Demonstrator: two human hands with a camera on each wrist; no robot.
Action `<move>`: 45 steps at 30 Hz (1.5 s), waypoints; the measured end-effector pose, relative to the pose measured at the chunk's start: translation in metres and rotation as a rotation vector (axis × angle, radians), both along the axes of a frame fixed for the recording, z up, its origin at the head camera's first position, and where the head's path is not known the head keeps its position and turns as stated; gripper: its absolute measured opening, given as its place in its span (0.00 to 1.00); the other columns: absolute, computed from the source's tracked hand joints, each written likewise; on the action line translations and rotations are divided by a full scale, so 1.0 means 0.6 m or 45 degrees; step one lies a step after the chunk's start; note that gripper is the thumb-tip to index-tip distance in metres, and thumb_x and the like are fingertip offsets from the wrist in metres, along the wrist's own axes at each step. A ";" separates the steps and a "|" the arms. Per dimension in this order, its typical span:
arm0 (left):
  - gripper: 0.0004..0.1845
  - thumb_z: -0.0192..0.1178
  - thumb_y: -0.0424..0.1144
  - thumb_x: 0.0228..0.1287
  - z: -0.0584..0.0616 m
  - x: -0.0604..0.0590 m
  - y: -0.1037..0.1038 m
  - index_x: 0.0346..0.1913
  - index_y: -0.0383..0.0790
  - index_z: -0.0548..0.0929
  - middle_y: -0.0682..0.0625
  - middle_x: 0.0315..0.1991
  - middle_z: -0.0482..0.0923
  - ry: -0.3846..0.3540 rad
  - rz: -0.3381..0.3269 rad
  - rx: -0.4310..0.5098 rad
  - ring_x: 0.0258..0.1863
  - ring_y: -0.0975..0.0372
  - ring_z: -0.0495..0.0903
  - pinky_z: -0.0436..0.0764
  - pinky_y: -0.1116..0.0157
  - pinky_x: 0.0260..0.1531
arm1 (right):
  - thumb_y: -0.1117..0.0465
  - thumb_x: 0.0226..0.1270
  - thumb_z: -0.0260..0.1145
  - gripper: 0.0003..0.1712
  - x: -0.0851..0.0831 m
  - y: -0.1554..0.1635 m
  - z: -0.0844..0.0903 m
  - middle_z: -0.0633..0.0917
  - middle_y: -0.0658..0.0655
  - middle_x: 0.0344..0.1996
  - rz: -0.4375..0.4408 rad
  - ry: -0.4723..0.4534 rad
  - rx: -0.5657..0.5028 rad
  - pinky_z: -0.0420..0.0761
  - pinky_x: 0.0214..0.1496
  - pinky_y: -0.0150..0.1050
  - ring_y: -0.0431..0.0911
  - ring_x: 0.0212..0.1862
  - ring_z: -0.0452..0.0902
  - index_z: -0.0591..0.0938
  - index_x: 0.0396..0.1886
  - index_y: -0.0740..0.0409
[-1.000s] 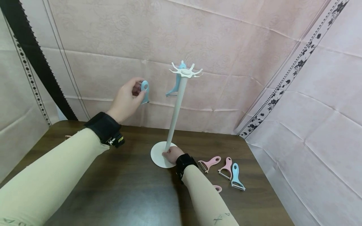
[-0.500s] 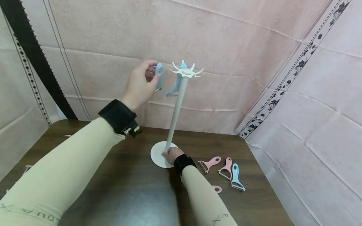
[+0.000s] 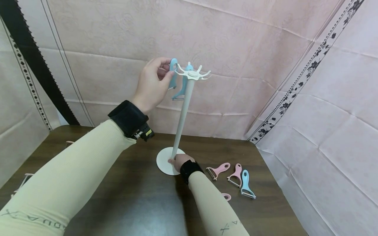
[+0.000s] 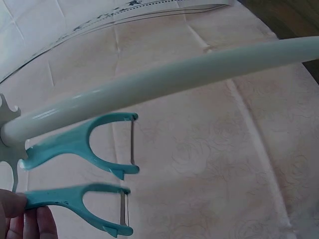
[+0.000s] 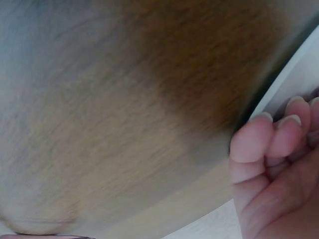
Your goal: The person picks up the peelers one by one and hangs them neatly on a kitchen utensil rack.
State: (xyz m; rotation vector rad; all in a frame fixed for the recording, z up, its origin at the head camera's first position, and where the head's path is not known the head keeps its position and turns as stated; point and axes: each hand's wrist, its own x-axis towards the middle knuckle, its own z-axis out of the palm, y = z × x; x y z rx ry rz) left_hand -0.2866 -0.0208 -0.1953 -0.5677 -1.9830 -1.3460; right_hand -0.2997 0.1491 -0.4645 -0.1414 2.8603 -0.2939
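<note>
A white stand (image 3: 183, 121) rises from a round base and carries a ring of upturned hooks at its top. My left hand (image 3: 153, 83) pinches a blue peeler (image 3: 173, 78) by its handle, the handle's hole right at a left hook. Behind the pole, a second blue peeler (image 3: 183, 88) hangs from the rack. In the left wrist view, the held peeler (image 4: 75, 199) lies alongside the hanging one (image 4: 75, 144), both blades pointing away from the hooks. Down at the base, my right hand (image 3: 180, 161) holds the stand, its fingertips (image 5: 254, 134) curled at the base's edge.
On the brown table (image 3: 141, 196), right of the stand, lie two pink peelers, one (image 3: 218, 170) beside the other (image 3: 235, 176), and a blue peeler (image 3: 246, 185). Another pink handle (image 3: 226, 196) shows past the right sleeve. Metal peeler parts (image 3: 25, 180) show beside the left sleeve.
My left hand has moved up and right with the blue peeler, from left of the stand to its left hook. The right hand has stayed at the base.
</note>
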 end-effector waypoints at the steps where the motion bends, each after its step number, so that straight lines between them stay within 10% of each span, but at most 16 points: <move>1: 0.15 0.58 0.33 0.69 0.001 0.001 0.000 0.57 0.35 0.77 0.48 0.44 0.75 0.003 0.000 0.000 0.40 0.64 0.78 0.75 0.70 0.44 | 0.37 0.68 0.57 0.23 0.001 -0.001 0.002 0.78 0.48 0.19 0.001 -0.004 0.007 0.70 0.31 0.38 0.44 0.25 0.71 0.83 0.30 0.50; 27: 0.21 0.57 0.30 0.68 -0.003 -0.001 0.008 0.63 0.36 0.72 0.47 0.42 0.77 0.011 -0.082 -0.063 0.40 0.62 0.79 0.75 0.69 0.44 | 0.37 0.68 0.56 0.24 0.001 0.000 -0.003 0.78 0.48 0.20 -0.004 -0.003 0.001 0.70 0.32 0.39 0.44 0.26 0.72 0.84 0.33 0.49; 45: 0.19 0.56 0.32 0.69 -0.064 -0.006 -0.035 0.61 0.35 0.71 0.46 0.40 0.78 -0.060 -0.132 -0.183 0.37 0.60 0.76 0.75 0.63 0.43 | 0.38 0.70 0.55 0.23 0.015 -0.005 0.019 0.78 0.48 0.19 0.006 -0.002 0.011 0.70 0.33 0.38 0.43 0.26 0.72 0.84 0.33 0.50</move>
